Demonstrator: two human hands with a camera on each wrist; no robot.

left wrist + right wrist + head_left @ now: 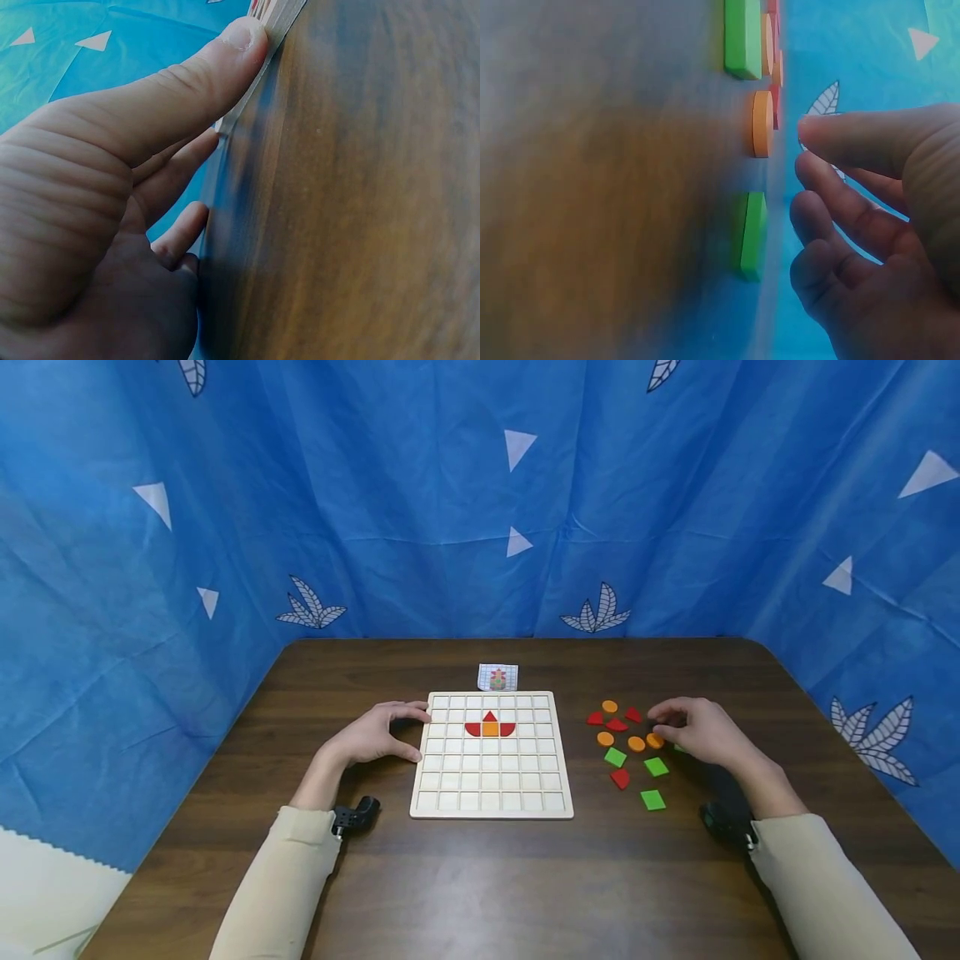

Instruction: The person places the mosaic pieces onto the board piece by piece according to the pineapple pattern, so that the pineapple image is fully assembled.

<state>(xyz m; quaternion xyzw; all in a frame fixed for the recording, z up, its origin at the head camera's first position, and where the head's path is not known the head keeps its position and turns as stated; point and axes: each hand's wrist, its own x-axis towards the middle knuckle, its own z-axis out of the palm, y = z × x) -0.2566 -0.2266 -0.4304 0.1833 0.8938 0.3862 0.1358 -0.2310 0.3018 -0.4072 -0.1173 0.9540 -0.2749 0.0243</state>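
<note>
A pale square grid board (491, 779) lies mid-table. In its upper part sit an orange square (491, 728), a red triangle (490, 717) above it and a red rounded piece on either side. My left hand (371, 735) rests at the board's left edge, thumb and fingertips right at the rim. To the right, my right hand (705, 729) hovers by the loose pieces, its fingertips over an orange disc (654, 741). Nothing shows between thumb and fingers in the right wrist view, where a green square (753, 236) lies beside the hand, partly hidden in the head view.
Loose red pieces (617, 725), orange discs (605, 739) and green squares (653, 800) are scattered right of the board. A small pattern card (498, 677) lies behind the board. A blue curtain (450, 485) hangs along the back of the brown table (480, 885).
</note>
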